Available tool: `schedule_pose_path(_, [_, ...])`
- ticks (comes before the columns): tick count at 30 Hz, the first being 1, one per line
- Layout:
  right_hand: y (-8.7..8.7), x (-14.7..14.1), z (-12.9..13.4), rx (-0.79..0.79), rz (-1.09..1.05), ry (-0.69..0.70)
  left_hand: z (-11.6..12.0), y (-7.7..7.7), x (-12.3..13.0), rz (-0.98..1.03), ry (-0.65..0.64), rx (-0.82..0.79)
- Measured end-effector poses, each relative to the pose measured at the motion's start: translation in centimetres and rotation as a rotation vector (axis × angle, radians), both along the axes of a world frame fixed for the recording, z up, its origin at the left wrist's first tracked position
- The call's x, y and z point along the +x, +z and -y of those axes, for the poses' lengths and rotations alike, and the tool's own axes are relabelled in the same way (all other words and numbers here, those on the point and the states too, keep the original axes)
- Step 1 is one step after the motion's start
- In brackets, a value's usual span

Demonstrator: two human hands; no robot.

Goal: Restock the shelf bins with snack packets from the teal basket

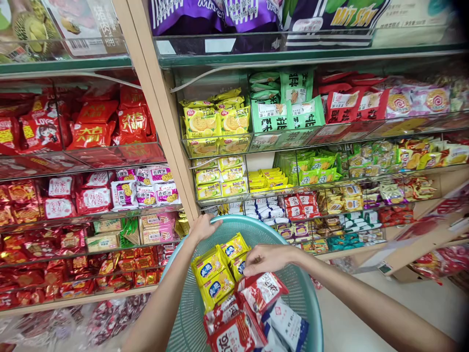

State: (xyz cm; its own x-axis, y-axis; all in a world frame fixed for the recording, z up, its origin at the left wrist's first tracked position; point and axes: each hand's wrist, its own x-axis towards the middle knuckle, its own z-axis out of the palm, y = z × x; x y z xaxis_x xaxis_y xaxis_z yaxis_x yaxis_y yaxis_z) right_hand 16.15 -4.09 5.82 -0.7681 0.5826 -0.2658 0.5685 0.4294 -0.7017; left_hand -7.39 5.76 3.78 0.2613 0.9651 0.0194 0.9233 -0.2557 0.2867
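Note:
My left hand (203, 229) is closed over the far rim of a round teal plastic basket (304, 283). Inside the basket lie yellow snack packets (212, 274), red-and-white packets (234, 335) and blue-and-white packets (287, 322). Over the packets, my right hand (262, 259) has its fingers curled together. It is right beside the yellow packets and the upper red packet (263, 291); whatever its fingers grip is hidden behind them.
Stepped shelves of wrapped snacks rise in front, with yellow lemon biscuits (216, 120), green packets (289, 115) and red packets (91, 122). A wooden upright (161, 102) divides the shelves. Clear plastic bags (113, 313) lie at the lower left.

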Motion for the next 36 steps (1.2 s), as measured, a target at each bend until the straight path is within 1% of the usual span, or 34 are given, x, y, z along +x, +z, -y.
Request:
schedule_pose_path(4, [-0.5, -0.2, -0.2, -0.025, -0.001, 0.009, 0.0, -0.1, 0.0, -0.001, -0.001, 0.010])
schedule_pose_path(7, [-0.5, -0.4, -0.4, -0.017, -0.018, 0.006, 0.1, -0.1, -0.1, 0.006, -0.004, 0.013])
schedule_pose_path(10, [0.1, -0.5, -0.7, 0.023, -0.053, 0.003, 0.1, -0.2, -0.2, 0.005, -0.005, 0.019])
schedule_pose_path(12, [1.0, -0.5, -1.2, 0.088, -0.112, -0.029, 0.1, -0.2, -0.2, 0.009, -0.008, 0.031])
schedule_pose_path(14, [2.1, -0.5, -1.9, 0.184, -0.192, -0.112, 0.0, -0.3, -0.3, 0.016, -0.011, 0.035])
schedule_pose_path(16, [3.4, -0.2, -3.0, 0.318, -0.269, -0.226, -0.1, -0.4, -0.3, 0.014, -0.016, 0.033])
schedule_pose_path(19, [5.1, 0.4, -5.1, 0.610, -0.318, -0.375, -0.2, -0.5, -0.3, 0.004, -0.016, 0.031])
schedule_pose_path(22, [6.2, 0.8, -7.1, 0.906, -0.262, -0.463, -0.2, -0.4, -0.3, 0.003, -0.004, 0.026])
schedule_pose_path(25, [6.7, 0.6, -8.5, 1.103, -0.122, -0.513, 0.0, -0.4, -0.3, 0.009, -0.002, 0.022])
schedule_pose_path(28, [6.7, 0.0, -9.1, 1.230, 0.026, -0.528, 0.1, -0.3, -0.3, 0.015, -0.007, 0.026])
schedule_pose_path(30, [6.5, -0.3, -9.3, 1.278, 0.083, -0.522, 0.1, -0.3, -0.2, 0.014, 0.001, 0.024])
schedule_pose_path(36, [5.7, -0.5, -9.4, 1.338, 0.114, -0.464, 0.2, -0.1, -0.2, 0.001, 0.012, 0.007])
